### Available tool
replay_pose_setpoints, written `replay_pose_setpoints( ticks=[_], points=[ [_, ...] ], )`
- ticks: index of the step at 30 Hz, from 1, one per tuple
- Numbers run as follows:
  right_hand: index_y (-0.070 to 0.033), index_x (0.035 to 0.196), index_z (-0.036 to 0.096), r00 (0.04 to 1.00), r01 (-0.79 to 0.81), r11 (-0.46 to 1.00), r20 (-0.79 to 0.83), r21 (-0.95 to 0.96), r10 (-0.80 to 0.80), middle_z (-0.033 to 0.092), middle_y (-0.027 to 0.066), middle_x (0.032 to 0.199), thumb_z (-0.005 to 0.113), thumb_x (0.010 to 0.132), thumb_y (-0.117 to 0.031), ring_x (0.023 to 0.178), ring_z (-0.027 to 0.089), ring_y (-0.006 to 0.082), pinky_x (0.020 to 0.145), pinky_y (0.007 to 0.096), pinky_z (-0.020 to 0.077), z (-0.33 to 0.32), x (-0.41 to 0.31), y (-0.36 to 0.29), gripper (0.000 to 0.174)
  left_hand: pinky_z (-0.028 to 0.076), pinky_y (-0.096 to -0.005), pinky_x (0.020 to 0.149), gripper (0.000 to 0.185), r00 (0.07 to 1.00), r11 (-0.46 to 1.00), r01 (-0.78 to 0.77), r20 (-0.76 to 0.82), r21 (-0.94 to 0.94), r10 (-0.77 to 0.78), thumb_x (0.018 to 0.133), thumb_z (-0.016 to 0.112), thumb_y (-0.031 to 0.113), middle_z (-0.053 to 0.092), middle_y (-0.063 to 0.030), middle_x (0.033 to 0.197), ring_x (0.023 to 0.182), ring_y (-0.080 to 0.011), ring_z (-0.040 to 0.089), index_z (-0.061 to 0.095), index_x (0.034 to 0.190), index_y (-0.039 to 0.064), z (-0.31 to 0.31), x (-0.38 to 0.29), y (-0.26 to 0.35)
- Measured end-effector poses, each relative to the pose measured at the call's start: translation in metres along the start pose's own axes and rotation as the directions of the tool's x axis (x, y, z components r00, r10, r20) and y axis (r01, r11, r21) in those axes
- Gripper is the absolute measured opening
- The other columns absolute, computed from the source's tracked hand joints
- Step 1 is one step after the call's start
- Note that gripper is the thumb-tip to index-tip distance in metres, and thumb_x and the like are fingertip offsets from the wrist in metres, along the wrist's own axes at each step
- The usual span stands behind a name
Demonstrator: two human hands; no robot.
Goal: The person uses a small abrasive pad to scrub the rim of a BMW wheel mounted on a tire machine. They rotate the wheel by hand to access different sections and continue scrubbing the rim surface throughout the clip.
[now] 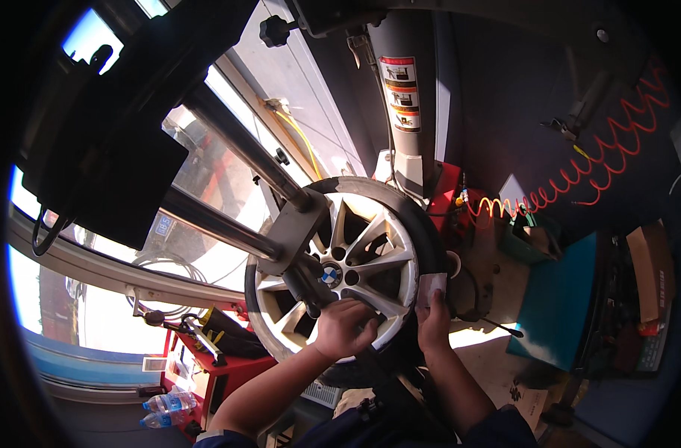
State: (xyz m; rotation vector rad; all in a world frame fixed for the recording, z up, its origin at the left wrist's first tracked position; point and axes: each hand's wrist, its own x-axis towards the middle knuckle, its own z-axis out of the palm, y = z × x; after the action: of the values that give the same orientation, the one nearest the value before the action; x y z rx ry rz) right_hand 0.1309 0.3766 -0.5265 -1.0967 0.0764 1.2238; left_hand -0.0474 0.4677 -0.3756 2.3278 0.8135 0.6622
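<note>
A BMW alloy wheel (368,263) with its tyre (424,235) lies on a tyre changer, below the machine's metal arm block (294,231). My left hand (346,329) is curled round a dark bar or handle at the wheel's lower part; most of that bar is hidden by the fingers and forearm. My right hand (434,322) is at the right edge of the rim and tyre. Between its thumb and fingers it holds a thin, pale rectangular piece (432,284), whose material I cannot tell.
Two shiny steel columns (223,224) slant in from the upper left. A red cabinet (228,369) with tools and water bottles (169,402) stands lower left. A coiled red air hose (564,185) hangs at the right, above a green box (522,241). A grey machine post (410,95) rises behind.
</note>
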Motion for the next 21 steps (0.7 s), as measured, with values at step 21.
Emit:
replay_pose_setpoints(
  ticks=[21],
  points=[
    [-0.004,0.161,0.034,0.999,-0.046,0.998,-0.023,0.037,0.047,0.048,0.0107,0.154,0.052,0.11,-0.05,0.14,0.05,0.0234,0.116,0.0399,0.0396,0.007,-0.023,-0.006,0.071,0.054,-0.0415,0.066,0.011,0.999,0.999,-0.032,-0.034,-0.013,0.031,0.08,0.069,0.014,0.067,-0.0127,0.076,0.07,-0.0339,0.066,0.07,0.082,0.003,0.002,0.003,0.002]
  ],
)
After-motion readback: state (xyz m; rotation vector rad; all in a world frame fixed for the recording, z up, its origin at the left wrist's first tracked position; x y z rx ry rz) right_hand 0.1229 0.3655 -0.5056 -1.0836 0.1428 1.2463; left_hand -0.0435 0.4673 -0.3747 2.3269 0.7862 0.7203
